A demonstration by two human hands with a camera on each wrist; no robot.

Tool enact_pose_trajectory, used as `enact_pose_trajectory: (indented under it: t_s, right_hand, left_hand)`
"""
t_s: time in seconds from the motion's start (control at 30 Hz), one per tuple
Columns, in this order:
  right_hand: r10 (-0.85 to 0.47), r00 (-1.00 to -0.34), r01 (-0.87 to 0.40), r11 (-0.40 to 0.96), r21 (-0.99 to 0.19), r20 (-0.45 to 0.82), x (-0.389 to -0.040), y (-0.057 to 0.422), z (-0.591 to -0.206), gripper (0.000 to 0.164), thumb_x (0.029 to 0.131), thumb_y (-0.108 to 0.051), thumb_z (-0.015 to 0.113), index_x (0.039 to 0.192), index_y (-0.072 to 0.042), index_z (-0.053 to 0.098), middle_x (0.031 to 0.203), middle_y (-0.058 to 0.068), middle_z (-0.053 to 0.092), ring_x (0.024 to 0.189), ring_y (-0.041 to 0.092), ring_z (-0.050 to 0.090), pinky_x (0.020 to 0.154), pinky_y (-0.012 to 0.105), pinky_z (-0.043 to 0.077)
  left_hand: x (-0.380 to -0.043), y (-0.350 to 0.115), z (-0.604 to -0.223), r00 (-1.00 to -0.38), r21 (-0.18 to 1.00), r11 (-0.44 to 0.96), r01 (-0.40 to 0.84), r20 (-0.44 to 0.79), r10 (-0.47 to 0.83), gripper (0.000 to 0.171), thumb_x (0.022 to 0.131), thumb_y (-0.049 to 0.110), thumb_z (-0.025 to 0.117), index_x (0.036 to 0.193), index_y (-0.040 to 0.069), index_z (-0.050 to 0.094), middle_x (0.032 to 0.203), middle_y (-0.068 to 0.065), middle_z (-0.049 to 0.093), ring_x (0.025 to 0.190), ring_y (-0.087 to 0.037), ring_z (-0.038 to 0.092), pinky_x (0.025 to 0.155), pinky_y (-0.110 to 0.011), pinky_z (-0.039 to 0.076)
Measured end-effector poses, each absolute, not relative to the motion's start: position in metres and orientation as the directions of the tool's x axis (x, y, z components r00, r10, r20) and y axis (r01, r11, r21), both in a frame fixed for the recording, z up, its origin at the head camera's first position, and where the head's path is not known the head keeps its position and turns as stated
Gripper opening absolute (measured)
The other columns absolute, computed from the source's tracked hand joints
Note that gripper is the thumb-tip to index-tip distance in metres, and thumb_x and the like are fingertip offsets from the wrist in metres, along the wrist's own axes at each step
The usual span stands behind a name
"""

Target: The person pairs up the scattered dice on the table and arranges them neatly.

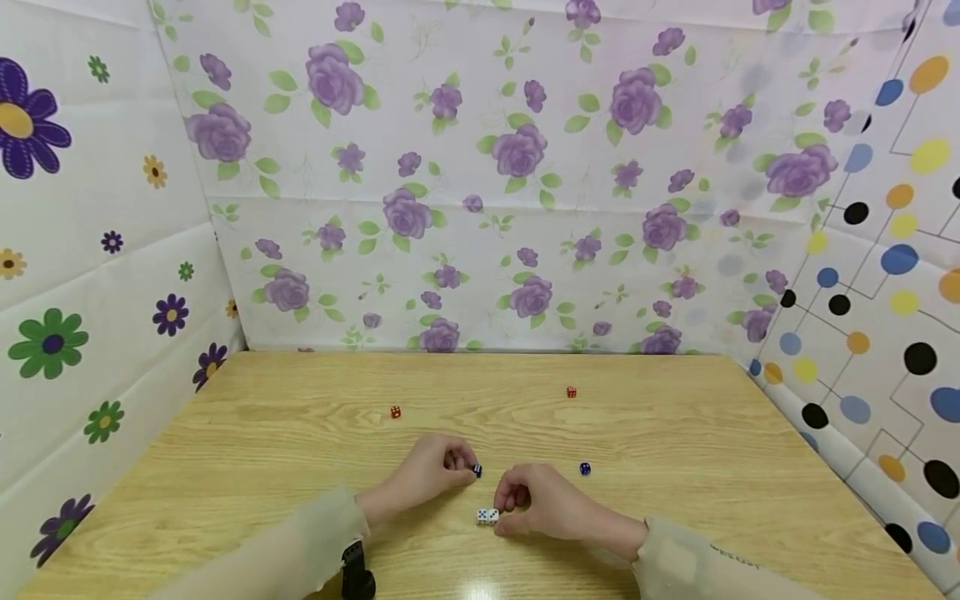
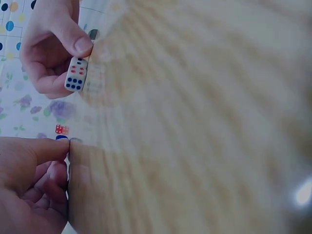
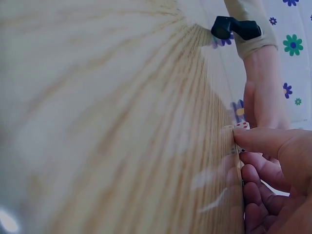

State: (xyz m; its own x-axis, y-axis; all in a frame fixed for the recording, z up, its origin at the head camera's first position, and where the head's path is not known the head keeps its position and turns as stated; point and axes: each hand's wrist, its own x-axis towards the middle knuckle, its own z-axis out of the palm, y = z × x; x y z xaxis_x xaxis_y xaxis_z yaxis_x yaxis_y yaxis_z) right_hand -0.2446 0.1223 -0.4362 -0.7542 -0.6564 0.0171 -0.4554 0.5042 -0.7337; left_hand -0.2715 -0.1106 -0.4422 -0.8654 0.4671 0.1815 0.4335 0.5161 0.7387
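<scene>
Between the thumb and forefinger of my left hand [image 1: 429, 468] is a small blue die [image 1: 477, 471], pinched at the table surface. Two white dice sit side by side in front of me, one on the left [image 1: 482, 517] and one on the right [image 1: 493, 517]. My right hand [image 1: 546, 503] pinches the right-hand one with thumb and forefinger. In the left wrist view the white die's [image 2: 74, 83] blue and red pips face the camera, while the blue die is mostly hidden by the left fingers. The right thumb covers part of the white dice in the right wrist view.
Another blue die [image 1: 585, 469] lies to the right, beyond my right hand. Farther back are two red dice, one left [image 1: 395, 412] and one right [image 1: 572, 392]. The wooden table [image 1: 300, 400] is bordered by patterned cloth at the back and sides.
</scene>
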Motion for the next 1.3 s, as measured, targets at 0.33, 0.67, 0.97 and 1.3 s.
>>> enact_pose_trajectory:
  t_s: [0.33,0.67,0.97,1.3]
  right_hand:
    - [-0.653,-0.756,-0.464,0.503,-0.730,0.030,-0.242,0.122,-0.433,0.017,0.080,-0.025,0.083,0.088,-0.022,0.069,0.083,-0.004,0.063,0.073,0.004,0.053,0.067,0.016,0.044]
    - [-0.659,-0.751,-0.473,0.500,-0.725,0.035,-0.242,0.121,-0.434,0.017,0.080,-0.025,0.083,0.088,-0.022,0.068,0.084,-0.003,0.063,0.073,0.003,0.053,0.066,0.016,0.044]
    - [-0.663,-0.747,-0.478,0.488,-0.731,0.046,-0.242,0.122,-0.432,0.018,0.080,-0.025,0.083,0.088,-0.020,0.069,0.083,-0.001,0.064,0.074,0.005,0.053,0.066,0.016,0.044]
    - [-0.659,-0.751,-0.471,0.490,-0.734,0.042,-0.240,0.121,-0.431,0.017,0.080,-0.024,0.083,0.088,-0.019,0.068,0.084,0.000,0.063,0.074,0.005,0.053,0.067,0.016,0.044]
  left_hand:
    - [-0.258,-0.107,-0.443,-0.882,0.741,0.532,0.410,0.174,0.438,0.005,0.086,0.012,0.075,0.090,0.011,0.071,0.072,0.003,0.061,0.061,-0.003,0.050,0.057,-0.018,0.042]
    - [-0.247,-0.109,-0.445,-0.886,0.748,0.528,0.402,0.171,0.431,0.006,0.085,0.013,0.077,0.088,0.011,0.072,0.073,0.003,0.062,0.063,-0.002,0.050,0.058,-0.017,0.042]
    - [-0.248,-0.108,-0.445,-0.884,0.754,0.519,0.402,0.172,0.435,0.007,0.084,0.014,0.079,0.087,0.011,0.073,0.073,0.003,0.064,0.061,-0.001,0.051,0.057,-0.017,0.043]
    - [-0.247,-0.108,-0.446,-0.877,0.761,0.509,0.403,0.163,0.451,0.006,0.084,0.016,0.079,0.087,0.013,0.074,0.074,0.002,0.065,0.061,-0.001,0.052,0.057,-0.018,0.043]
